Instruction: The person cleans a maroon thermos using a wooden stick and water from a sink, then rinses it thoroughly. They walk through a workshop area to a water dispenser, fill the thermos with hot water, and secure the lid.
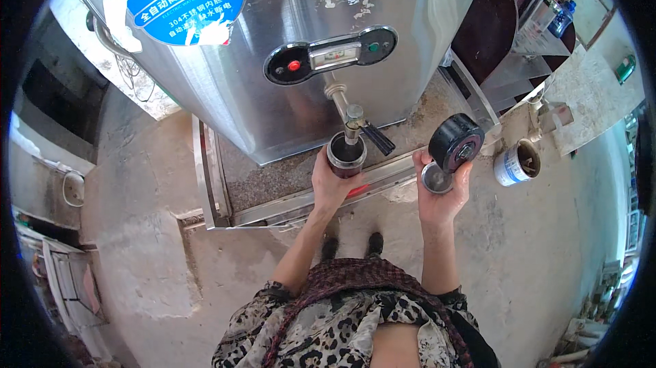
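Observation:
My left hand (pixel 331 189) is wrapped round an open-mouthed dark flask (pixel 346 168) with a metal rim. The flask is directly under the metal tap (pixel 352 132) of a steel water heater (pixel 225 98); its inside looks dark, and I cannot tell whether water is running. The tap's black lever handle (pixel 379 138) points down to the right. Off to the right, my right hand (pixel 441 204) grips a thick round black lid (pixel 456 141), its underside partly showing. A small round metal piece (pixel 437 178), like a cup or inner cap, rests in the same hand below the lid.
The heater stands on a metal-framed stand (pixel 273 187), whose front edge runs below my left hand. A white and blue bucket (pixel 517 163) sits on the floor to the right. Dark round tabletops (pixel 486 19) lean behind the heater at the right.

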A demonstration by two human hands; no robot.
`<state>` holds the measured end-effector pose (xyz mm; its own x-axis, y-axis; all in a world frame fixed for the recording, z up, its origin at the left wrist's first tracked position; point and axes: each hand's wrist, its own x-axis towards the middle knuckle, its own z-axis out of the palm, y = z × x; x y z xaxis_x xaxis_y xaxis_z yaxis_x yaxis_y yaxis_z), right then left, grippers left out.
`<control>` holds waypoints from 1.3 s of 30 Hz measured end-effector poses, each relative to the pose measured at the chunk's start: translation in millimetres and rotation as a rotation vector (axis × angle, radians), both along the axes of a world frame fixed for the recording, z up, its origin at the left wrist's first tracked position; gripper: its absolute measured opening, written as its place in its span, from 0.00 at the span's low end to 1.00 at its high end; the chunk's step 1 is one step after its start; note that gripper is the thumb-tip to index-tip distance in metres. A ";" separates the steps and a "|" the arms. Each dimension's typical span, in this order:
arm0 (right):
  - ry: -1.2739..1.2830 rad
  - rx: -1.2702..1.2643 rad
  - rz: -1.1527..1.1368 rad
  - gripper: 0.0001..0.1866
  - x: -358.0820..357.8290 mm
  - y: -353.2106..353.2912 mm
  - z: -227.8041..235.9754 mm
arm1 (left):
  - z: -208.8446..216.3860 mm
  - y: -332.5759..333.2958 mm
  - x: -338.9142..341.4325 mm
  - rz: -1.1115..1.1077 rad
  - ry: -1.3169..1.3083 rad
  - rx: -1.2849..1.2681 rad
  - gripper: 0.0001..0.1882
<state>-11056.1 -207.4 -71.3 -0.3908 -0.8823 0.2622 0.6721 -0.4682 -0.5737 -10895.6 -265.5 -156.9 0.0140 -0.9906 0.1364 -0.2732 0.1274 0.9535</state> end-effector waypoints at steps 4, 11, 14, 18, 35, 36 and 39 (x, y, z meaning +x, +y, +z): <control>-0.005 0.041 -0.022 0.25 -3.6 6.2 -9.9 | -1.4 0.3 2.0 -0.006 -0.014 0.018 0.42; -0.047 0.097 -0.037 0.27 -11.1 19.1 -28.1 | -17.1 -3.9 2.3 -0.004 -0.065 -0.066 0.40; -0.057 0.130 -0.055 0.26 -9.1 22.3 -28.8 | -16.9 -4.6 0.3 0.002 -0.083 -0.108 0.39; -0.022 0.131 -0.034 0.26 -10.2 25.1 -32.7 | -15.1 -3.9 -0.7 -0.006 -0.104 -0.165 0.42; 0.094 -0.023 0.151 0.32 18.6 9.6 14.6 | -15.4 -3.5 -0.3 -0.017 -0.138 -0.129 0.44; 0.093 -0.024 0.151 0.32 18.7 8.6 14.7 | -14.7 -3.1 -1.0 -0.015 -0.146 -0.133 0.44; 0.071 -0.019 0.173 0.32 19.5 6.7 19.8 | -14.9 -3.7 -0.8 -0.025 -0.139 -0.117 0.44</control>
<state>-11036.5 -200.6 -51.5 -0.2134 -0.9295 0.3008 0.7020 -0.3600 -0.6145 -10896.4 -269.2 -171.8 -0.0378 -0.9677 0.2492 -0.3964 0.2434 0.8852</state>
